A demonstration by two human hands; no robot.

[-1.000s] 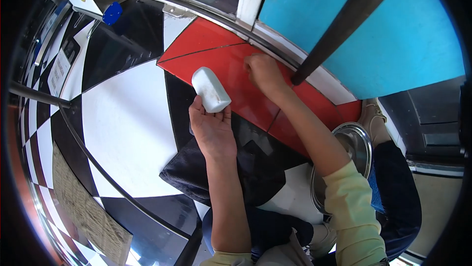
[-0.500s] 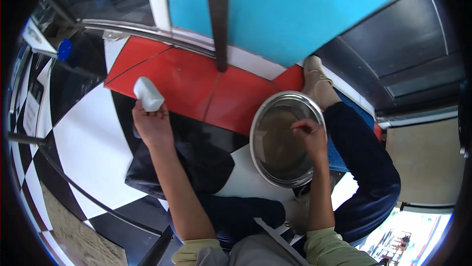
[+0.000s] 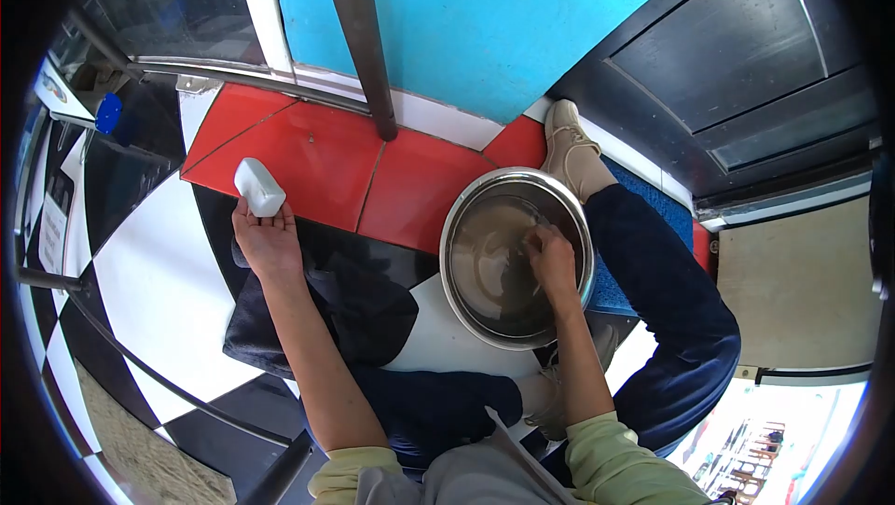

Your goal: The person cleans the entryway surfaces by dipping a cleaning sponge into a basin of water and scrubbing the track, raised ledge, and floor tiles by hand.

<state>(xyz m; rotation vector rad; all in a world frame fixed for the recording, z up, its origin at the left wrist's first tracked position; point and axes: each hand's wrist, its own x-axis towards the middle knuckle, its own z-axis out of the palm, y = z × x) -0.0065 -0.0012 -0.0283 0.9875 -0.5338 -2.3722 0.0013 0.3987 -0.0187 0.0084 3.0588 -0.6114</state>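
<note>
My left hand (image 3: 268, 236) is closed on the lower end of a smooth white block-shaped piece (image 3: 259, 188), held above the red tiles. I cannot tell what it is made of. A round steel basin (image 3: 451, 295) with cloudy brownish water (image 3: 494, 253) stands in front of me to the right. My right hand (image 3: 552, 260) is over the water inside its rim, fingers curled together and pointing down. Whatever those fingers hold, if anything, is hidden. Below my left forearm lies a dark cloth (image 3: 373, 314), partly covered by the arm.
Red tiles (image 3: 308, 155) run along a blue wall (image 3: 485, 29) with a dark pole (image 3: 359, 39). My shod foot (image 3: 569, 146) rests beside the basin, near a blue mat (image 3: 611, 267). A dark door (image 3: 718, 48) is at right, a curved metal rail (image 3: 177, 379) at left.
The view has shifted, so most things sit further left. My right hand has turned down toward the water, and ripples now show. My left hand keeps its hold on the white piece.
</note>
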